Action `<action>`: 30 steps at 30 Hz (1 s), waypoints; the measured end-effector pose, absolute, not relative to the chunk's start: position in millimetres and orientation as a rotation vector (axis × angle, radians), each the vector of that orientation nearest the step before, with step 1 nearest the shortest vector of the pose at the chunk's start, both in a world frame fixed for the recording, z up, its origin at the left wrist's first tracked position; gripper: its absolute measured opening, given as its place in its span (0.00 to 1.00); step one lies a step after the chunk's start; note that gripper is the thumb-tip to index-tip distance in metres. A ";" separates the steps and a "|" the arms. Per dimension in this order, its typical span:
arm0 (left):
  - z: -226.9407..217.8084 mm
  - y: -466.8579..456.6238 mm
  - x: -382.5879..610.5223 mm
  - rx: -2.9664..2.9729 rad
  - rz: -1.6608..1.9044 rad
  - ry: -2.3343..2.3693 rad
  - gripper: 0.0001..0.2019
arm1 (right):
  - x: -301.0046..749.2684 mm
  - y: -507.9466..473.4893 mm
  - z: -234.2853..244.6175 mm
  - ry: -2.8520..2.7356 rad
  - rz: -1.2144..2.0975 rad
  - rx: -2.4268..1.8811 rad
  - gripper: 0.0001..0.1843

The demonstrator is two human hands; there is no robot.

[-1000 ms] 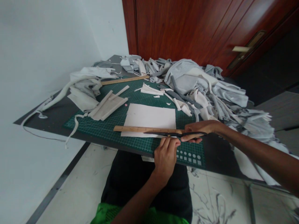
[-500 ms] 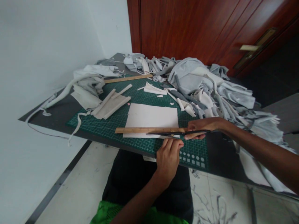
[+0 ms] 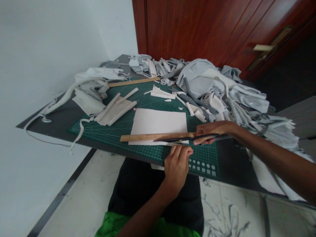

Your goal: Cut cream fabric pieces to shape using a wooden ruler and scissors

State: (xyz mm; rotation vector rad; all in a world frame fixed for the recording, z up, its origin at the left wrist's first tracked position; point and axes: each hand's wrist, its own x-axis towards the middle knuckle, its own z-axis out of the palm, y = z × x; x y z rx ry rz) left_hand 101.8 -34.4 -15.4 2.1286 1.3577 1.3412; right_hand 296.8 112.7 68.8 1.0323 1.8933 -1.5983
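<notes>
A white rectangular sheet of fabric point(image 3: 159, 122) lies flat on the green cutting mat point(image 3: 116, 131). A wooden ruler point(image 3: 153, 136) lies across the sheet's near edge. My right hand point(image 3: 212, 131) is closed around the handles of black scissors point(image 3: 177, 139), whose blades point left along the sheet's near edge beside the ruler. My left hand point(image 3: 177, 164) rests at the mat's near edge just below the blades, fingers curled at the sheet's edge; what they pinch is hidden.
Piles of grey and white fabric scraps point(image 3: 217, 92) cover the table's back and right. Folded white strips point(image 3: 115, 110) lie at mid left and a second wooden ruler point(image 3: 134, 81) at the back. A wooden door point(image 3: 209, 29) stands behind. Scraps litter the floor.
The scene is nearly the same. The ruler's right end and the scissors have tilted slightly upward, and my right hand sits a little higher.
</notes>
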 end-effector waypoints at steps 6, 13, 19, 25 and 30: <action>-15.9 -33.4 102.6 2.141 1.358 1.367 0.08 | 295.8 112.1 66.3 1.882 -1.611 1.032 0.39; -15.0 -34.5 102.6 2.132 1.355 1.366 0.08 | 294.9 112.8 63.5 1.896 -1.612 0.995 0.39; -14.3 -34.6 102.1 2.127 1.334 1.379 0.07 | 295.7 113.6 61.7 1.870 -1.607 1.030 0.39; -14.3 -35.4 101.5 2.121 1.319 1.372 0.08 | 287.3 107.8 70.8 1.809 -1.606 1.097 0.38; -14.9 -35.6 101.4 2.108 1.337 1.352 0.07 | 282.0 102.3 73.4 1.818 -1.616 1.072 0.38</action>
